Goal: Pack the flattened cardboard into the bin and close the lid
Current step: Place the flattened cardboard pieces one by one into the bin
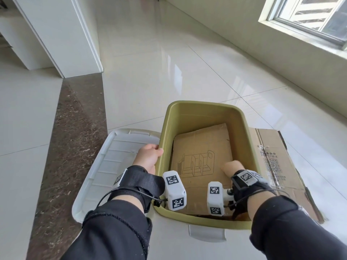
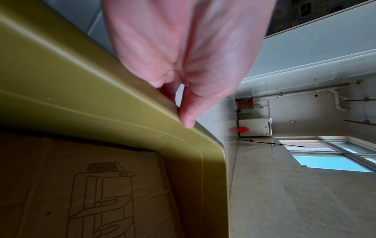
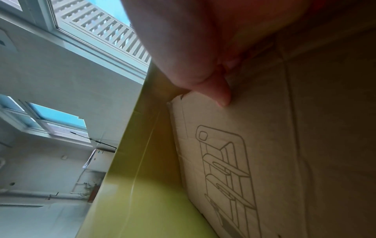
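Olive-green bin (image 1: pixel 187 109) stands open on the tiled floor (image 1: pixel 150 72). A flattened cardboard sheet (image 1: pixel 202 147) with a line drawing lies inside on the bin bottom, its far corner riding up the far wall.

Right hand (image 1: pixel 231 168) is down inside the bin at 4 o'clock of the sheet; the right wrist view shows one fingertip (image 3: pixel 222 99) touching the sheet near its corner. Remaining fingers are out of view, so whether that grip is apart or curled cannot be told.

Left hand (image 1: pixel 148 156) sits at 9 o'clock, thumb and fingers curled over the bin's left rim.

White lid (image 1: pixel 105 166) lies on the floor at 8 o'clock, touching the bin. A second flattened carton (image 1: pixel 277 166) lies at 3 o'clock, partly hidden by the bin wall and right forearm.
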